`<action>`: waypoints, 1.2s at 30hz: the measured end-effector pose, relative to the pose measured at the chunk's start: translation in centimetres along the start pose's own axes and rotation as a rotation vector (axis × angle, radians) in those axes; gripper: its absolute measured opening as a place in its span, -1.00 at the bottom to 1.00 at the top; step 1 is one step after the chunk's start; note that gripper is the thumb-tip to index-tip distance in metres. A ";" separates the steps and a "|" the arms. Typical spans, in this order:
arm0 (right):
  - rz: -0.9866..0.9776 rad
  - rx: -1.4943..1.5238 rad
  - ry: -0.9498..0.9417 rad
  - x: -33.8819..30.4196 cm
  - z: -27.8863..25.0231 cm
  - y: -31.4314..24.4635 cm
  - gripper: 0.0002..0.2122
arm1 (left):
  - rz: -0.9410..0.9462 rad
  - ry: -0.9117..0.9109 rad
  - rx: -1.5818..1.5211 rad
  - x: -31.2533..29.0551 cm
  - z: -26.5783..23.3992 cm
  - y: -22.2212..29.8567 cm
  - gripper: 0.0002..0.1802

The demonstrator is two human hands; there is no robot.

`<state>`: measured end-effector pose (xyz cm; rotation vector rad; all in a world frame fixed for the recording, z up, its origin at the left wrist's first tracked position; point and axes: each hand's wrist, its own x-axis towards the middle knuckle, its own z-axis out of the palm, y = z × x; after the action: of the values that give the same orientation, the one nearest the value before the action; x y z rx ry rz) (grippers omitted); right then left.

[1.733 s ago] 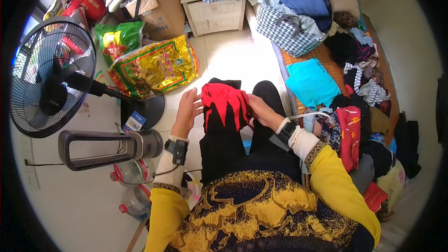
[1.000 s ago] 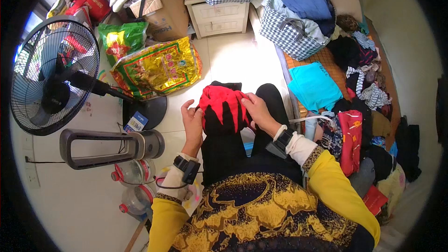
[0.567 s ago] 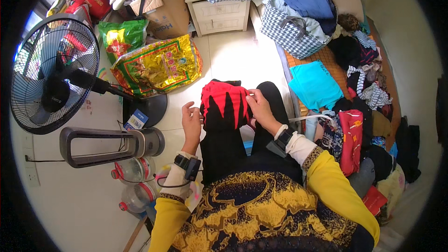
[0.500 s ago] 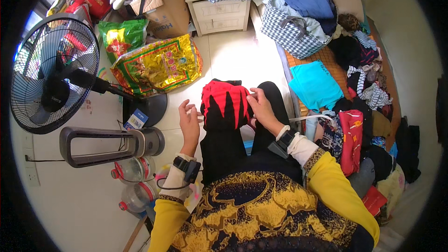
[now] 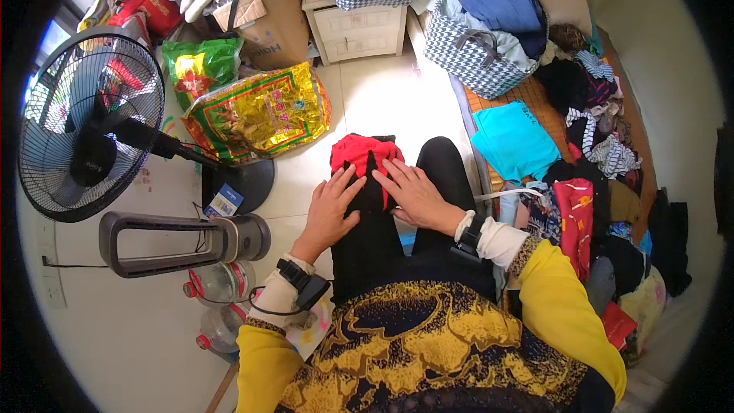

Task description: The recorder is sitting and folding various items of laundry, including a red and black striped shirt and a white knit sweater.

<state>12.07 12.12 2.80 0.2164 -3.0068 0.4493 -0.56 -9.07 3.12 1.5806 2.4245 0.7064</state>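
Head view: the red-and-black cloth [image 5: 359, 150] is lying on the person's left leg [image 5: 363, 249]. The left hand [image 5: 330, 210] is resting flat on the cloth's left side, fingers spread; the right hand [image 5: 417, 195] is resting flat on its right side, fingers likewise spread. Both palms are facing down, and neither hand is gripping. Right of the cloth, a turquoise garment [image 5: 516, 142] is lying folded, displaying dark lettering. Beyond the cloth to the left, a gold bag [image 5: 260, 111] is displaying red characters; farther from the cloth, a green bag [image 5: 200, 69] is lying near a cardboard box [image 5: 275, 31] carrying blue-grey printing. Left of the cloth, a blue-and-white packet [image 5: 224, 200] is bearing print too small to read.
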 end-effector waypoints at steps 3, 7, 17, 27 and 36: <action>-0.037 -0.023 0.060 1.0 0.0 0.5 -0.22 | 0.023 0.057 0.048 0.2 0.5 -0.4 -0.18; -0.105 0.013 0.130 2.0 0.7 2.7 -0.43 | 0.068 0.100 0.033 0.4 -0.1 -0.7 -0.29; -0.026 0.453 0.071 2.7 -7.9 0.8 -0.58 | 0.132 0.179 -0.249 0.1 -7.4 1.7 -0.66; 0.085 1.133 -0.090 -1.0 -5.8 0.0 -0.66 | -0.243 0.028 -0.716 -3.5 -7.2 3.5 -0.84; 0.510 0.983 0.114 4.2 -0.7 3.7 -0.70 | -0.693 0.453 -1.083 -0.2 3.5 -4.0 -0.80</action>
<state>7.42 15.30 2.91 -0.5090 -2.4215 1.8563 -2.43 -9.53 -1.87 0.1671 1.9166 1.8518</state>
